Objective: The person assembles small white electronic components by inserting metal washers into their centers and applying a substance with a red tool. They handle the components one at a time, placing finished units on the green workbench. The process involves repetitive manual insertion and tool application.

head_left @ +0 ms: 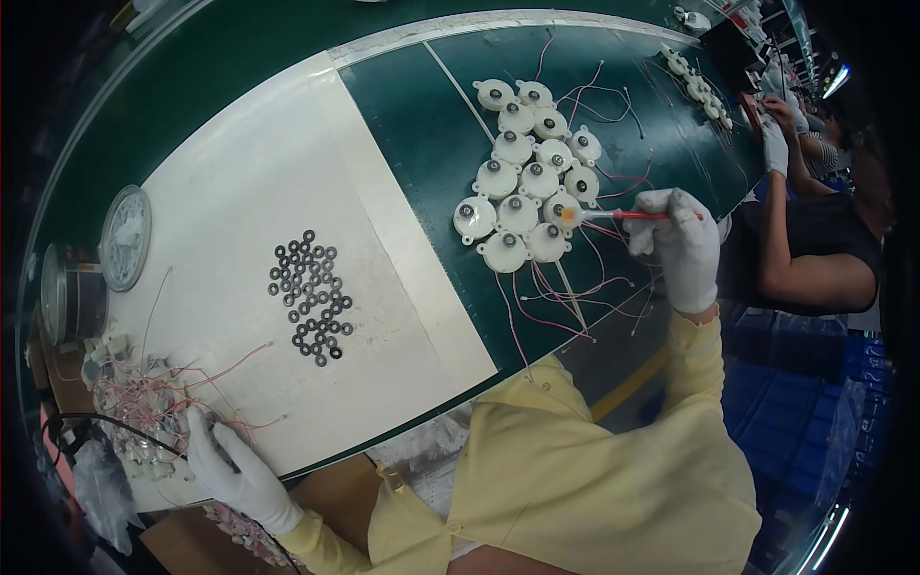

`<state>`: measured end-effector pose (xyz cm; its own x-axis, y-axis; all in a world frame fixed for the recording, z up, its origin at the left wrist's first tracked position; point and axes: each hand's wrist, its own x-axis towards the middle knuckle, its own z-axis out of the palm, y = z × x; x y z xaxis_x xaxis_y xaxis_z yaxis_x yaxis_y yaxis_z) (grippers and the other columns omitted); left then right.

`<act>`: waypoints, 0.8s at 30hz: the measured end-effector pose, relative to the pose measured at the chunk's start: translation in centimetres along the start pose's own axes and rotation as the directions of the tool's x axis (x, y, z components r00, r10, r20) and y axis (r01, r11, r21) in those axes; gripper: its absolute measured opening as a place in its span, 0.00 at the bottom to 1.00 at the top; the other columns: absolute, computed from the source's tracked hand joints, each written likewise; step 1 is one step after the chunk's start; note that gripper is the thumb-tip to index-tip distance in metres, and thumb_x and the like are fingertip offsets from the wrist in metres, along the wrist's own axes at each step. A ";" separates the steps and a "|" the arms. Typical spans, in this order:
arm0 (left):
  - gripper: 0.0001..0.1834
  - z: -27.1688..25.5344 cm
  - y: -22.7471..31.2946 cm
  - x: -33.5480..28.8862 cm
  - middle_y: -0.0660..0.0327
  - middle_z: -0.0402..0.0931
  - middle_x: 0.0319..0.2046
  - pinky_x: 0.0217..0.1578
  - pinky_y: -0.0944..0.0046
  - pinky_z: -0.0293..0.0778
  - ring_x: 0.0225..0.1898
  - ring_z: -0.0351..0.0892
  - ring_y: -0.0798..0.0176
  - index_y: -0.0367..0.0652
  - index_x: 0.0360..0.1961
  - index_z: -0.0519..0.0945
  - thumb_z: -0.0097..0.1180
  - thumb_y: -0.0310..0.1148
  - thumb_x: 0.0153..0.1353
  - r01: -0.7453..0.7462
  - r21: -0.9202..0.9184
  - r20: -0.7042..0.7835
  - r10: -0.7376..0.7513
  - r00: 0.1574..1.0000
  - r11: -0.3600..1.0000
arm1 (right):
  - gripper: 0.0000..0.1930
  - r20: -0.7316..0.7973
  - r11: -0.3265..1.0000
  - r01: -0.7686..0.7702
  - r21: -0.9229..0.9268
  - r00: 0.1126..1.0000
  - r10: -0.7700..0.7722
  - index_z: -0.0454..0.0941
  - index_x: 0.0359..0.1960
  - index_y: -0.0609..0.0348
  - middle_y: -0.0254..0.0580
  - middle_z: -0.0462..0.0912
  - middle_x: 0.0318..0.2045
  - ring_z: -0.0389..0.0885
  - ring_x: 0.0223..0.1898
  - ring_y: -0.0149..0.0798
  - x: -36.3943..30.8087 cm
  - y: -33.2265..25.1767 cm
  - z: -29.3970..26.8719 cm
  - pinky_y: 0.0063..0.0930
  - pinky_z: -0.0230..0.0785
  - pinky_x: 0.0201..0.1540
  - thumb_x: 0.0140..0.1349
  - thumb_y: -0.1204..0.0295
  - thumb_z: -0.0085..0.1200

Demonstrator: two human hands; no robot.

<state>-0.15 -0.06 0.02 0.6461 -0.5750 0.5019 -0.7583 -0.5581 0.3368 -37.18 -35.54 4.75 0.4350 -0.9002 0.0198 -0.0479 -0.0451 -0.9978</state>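
- The right hand (682, 244), in a white glove, pinched a slim red brush (606, 215) between thumb and fingers, well back along the handle; this grip presumably kept the glove clear of the amber tip and left the view onto the parts unobstructed.
- The brush lay nearly level, its tip over a part at the right side of a cluster of white round parts (537, 179); whether it touched the dark hub could not be told.
- The cluster stood on the green section of the worktop (402, 125), hubs uppermost, the parts close beside one another; such packing probably put every hub within a short reach of the brush.
- Thin red and pale leads (510, 314) trailed outward from the cluster, mainly to the right and toward the person, an arrangement that seemed to leave the hubs uncovered.
- The left hand (235, 471), likewise gloved, rested at the near edge, thumb and fingers parted with nothing visible between them, just beside a tangled heap of wired parts (144, 398).
- Black rings (308, 290) lay loosely spread on the white section between heap and cluster, where the pale ground made each easy to pick out.
- Round clear tubs (126, 238) stood at the far left, apparently set aside from the middle.
- At the right, a co-worker (815, 240) sat near another row of white parts (698, 88).
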 end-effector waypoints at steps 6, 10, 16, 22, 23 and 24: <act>0.19 0.1 -0.2 0.0 0.49 0.82 0.50 0.47 0.55 0.74 0.47 0.78 0.52 0.32 0.61 0.78 0.53 0.21 0.70 0.002 0.005 0.001 -0.002 1.000 1.000 | 0.23 0.040 0.998 -0.063 -0.027 0.997 0.064 0.83 0.46 0.71 0.55 0.88 0.31 0.86 0.26 0.37 -0.4 -0.6 1.1 0.21 0.68 0.30 0.76 0.57 0.48; 0.19 0.0 -0.1 -0.1 0.49 0.82 0.51 0.48 0.55 0.73 0.47 0.78 0.51 0.32 0.61 0.78 0.53 0.21 0.70 0.006 0.014 0.005 -0.006 1.000 1.000 | 0.23 0.041 0.993 -0.079 -0.088 0.996 0.083 0.83 0.45 0.71 0.54 0.88 0.31 0.87 0.27 0.37 -0.4 -0.9 1.2 0.21 0.68 0.30 0.76 0.58 0.49; 0.19 0.0 -0.1 0.0 0.49 0.82 0.51 0.48 0.55 0.73 0.47 0.78 0.51 0.32 0.61 0.78 0.53 0.21 0.70 0.009 0.004 0.003 -0.009 1.000 1.000 | 0.23 0.020 0.995 -0.032 -0.094 0.999 0.034 0.83 0.46 0.71 0.52 0.87 0.31 0.87 0.28 0.38 -0.6 -0.9 0.0 0.22 0.68 0.31 0.76 0.57 0.49; 0.19 0.0 -0.2 0.0 0.50 0.82 0.51 0.47 0.55 0.73 0.47 0.78 0.52 0.32 0.61 0.78 0.54 0.21 0.70 0.003 0.007 0.004 -0.003 1.000 1.000 | 0.23 0.020 0.999 0.008 -0.044 1.000 -0.008 0.82 0.47 0.71 0.50 0.87 0.33 0.86 0.29 0.36 -0.6 -0.6 0.3 0.23 0.68 0.33 0.77 0.57 0.48; 0.19 0.0 -0.2 0.0 0.50 0.82 0.51 0.47 0.55 0.73 0.47 0.78 0.52 0.32 0.61 0.78 0.54 0.21 0.70 0.006 0.007 0.007 -0.006 1.000 1.000 | 0.23 0.016 0.999 -0.009 -0.052 1.000 0.009 0.82 0.47 0.71 0.50 0.87 0.33 0.86 0.29 0.36 -0.6 -0.7 0.5 0.23 0.68 0.33 0.77 0.57 0.48; 0.19 0.0 -0.2 0.0 0.50 0.82 0.50 0.47 0.55 0.73 0.47 0.78 0.52 0.32 0.61 0.78 0.54 0.21 0.70 0.003 0.011 0.005 -0.003 1.000 1.000 | 0.23 0.018 0.999 -0.008 -0.052 1.000 0.009 0.82 0.47 0.71 0.50 0.87 0.34 0.86 0.29 0.36 -0.5 -0.6 0.6 0.23 0.68 0.33 0.77 0.57 0.48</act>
<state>-0.02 0.10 -0.04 0.6487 -0.5763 0.4970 -0.7555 -0.5665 0.3292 -36.79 -34.81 5.29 0.4506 -0.8927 0.0100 -0.0981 -0.0607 -0.9933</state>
